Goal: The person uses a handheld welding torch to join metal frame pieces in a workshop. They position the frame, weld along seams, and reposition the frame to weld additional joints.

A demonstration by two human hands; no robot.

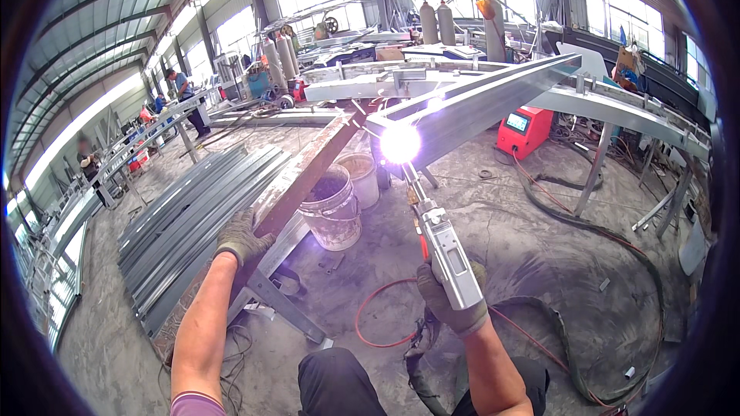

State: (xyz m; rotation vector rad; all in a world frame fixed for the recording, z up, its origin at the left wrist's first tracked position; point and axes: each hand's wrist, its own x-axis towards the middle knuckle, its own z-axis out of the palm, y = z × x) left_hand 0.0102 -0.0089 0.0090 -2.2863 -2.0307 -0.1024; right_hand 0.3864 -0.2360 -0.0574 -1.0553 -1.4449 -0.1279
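Bright windows and an arched metal roof close in a wide workshop, its scuffed grey concrete floor (501, 216) spread out below me. My right hand (443, 302), in a dark work glove, is wrapped around the body of a long silver handheld welding torch (453, 258), fingers closed on it. Its slim nozzle points up and away from me, toward the near end of a long grey rectangular metal beam (493, 112), where a white-violet glare (400, 143) hides whether tip and metal touch. My left hand (245, 237), gloved in dark olive, lies over a rusty brown steel bar (301, 173); how firmly its fingers press, I cannot tell. Just right of that bar stands a stained whitish plastic bucket (337, 227). Flat dark grey metal strips (193, 223) lie side by side to my left, and a red boxy machine (524, 131) with a small screen sits beyond the torch, to the right.
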